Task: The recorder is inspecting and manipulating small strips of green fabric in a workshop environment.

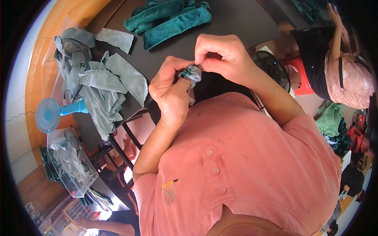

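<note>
My left hand [170, 89] is closed round a small bunched piece of velvet fabric [192, 74], its pale grey backing outward with a little dark green pile showing at the top. Just above it, the thumb and forefinger of my right hand [225, 55] are pinched together at the fabric's upper edge. Whatever lies between those fingertips is too small to make out. Both hands are held up in front of my chest, over the near edge of the dark table [173, 51].
Green velvet strips [177, 27] lie at the table's far side. Pale grey-green fabric pieces [104, 78] are heaped at the left, near a blue fan [48, 115] and a clear bin [73, 165] of fabric. A red stool [299, 76] and another person [348, 78] are at the right.
</note>
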### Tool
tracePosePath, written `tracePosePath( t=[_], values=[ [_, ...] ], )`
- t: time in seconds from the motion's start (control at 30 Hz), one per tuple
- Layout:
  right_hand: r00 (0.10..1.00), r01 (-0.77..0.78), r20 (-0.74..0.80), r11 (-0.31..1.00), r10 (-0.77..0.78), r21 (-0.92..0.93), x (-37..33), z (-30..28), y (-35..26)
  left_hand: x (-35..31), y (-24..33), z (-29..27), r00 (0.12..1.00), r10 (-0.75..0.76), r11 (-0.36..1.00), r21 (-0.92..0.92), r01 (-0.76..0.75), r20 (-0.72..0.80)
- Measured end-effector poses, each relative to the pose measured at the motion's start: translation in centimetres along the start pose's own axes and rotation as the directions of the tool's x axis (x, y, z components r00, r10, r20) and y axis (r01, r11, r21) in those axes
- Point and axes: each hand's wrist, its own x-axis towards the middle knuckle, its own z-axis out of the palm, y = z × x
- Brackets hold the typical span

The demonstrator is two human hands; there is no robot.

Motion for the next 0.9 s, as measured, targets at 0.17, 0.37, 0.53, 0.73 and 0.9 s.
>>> tracePosePath(
  t=[0.17, 0.37, 0.53, 0.73, 0.9],
  values=[
    [0.928, 0.239, -0.193, 0.907, -0.318, -0.346, -0.5, 2.5, -1.1, 0.3, -1.5, 0.1, 0.981, 0.083, 0.997, 0.02, -0.081, -0.176],
    [0.888, 0.244, -0.294, 0.905, -0.353, -0.348, 0.3, 3.6, 0.1, 0.5, -0.6, 1.3, 0.957, -0.016, 0.997, -0.078, -0.008, -0.29],
    [0.875, 0.302, -0.263, 0.884, -0.406, -0.358, 0.9, 3.4, 0.9, 0.6, -0.3, 0.8, 0.957, -0.15, 0.961, -0.264, 0.082, -0.249],
    [0.951, 0.121, -0.266, 0.98, -0.16, -0.157, 0.6, 3.7, -1.0, 1.9, 0.3, 1.6, 0.929, -0.048, 0.983, -0.182, -0.021, -0.366],
    [0.901, 0.162, -0.369, 0.965, -0.23, -0.207, 0.9, 3.6, 0.5, 2.2, 0.5, 2.8, 0.924, -0.119, 0.951, -0.31, 0.0, -0.364]
  ],
)
